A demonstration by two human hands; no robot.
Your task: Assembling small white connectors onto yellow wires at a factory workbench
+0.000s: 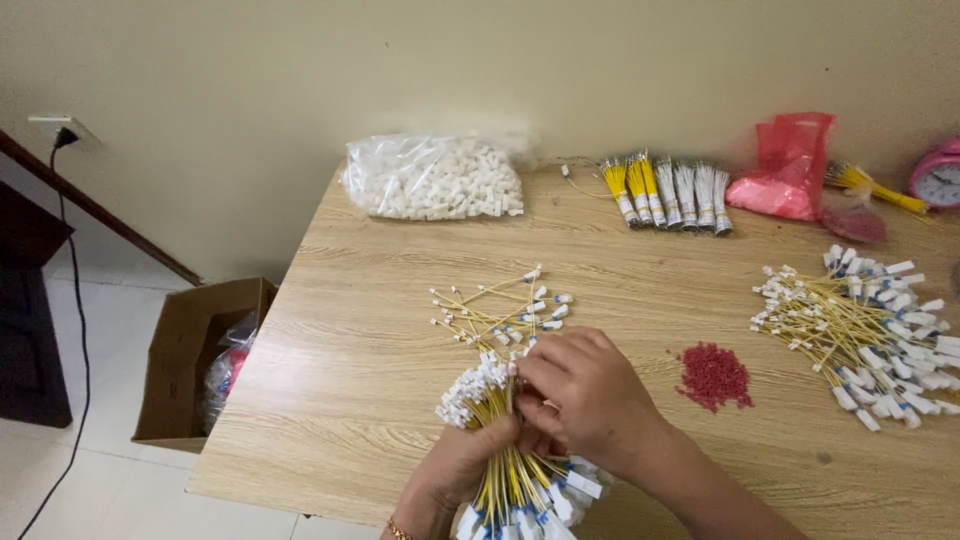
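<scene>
The left hand (455,470) is wrapped around a thick bundle of thin yellow wires with white plastic end connectors (490,420), its fingers closed on the stems at about six o'clock on the light wood-grain surface (330,400). The right hand (585,390) rests just beside it, its fingers narrowed into a pinch at the white tips near the top of the bundle. At twelve o'clock from the hands lies a small loose scatter of the same yellow wires (500,310), apart from the bundle. At three o'clock sits a little heap of small red beads (713,376), and farther out that way a large pile of yellow wires with white and blue tags (870,335). Along the far edge, at about eleven o'clock, stands a clear plastic bag of white connectors (435,178); at one o'clock lie tied bunches of yellow and white wires (668,192) and a red plastic bag (790,165). A brown cardboard box (195,355) stands on the floor at nine o'clock.
</scene>
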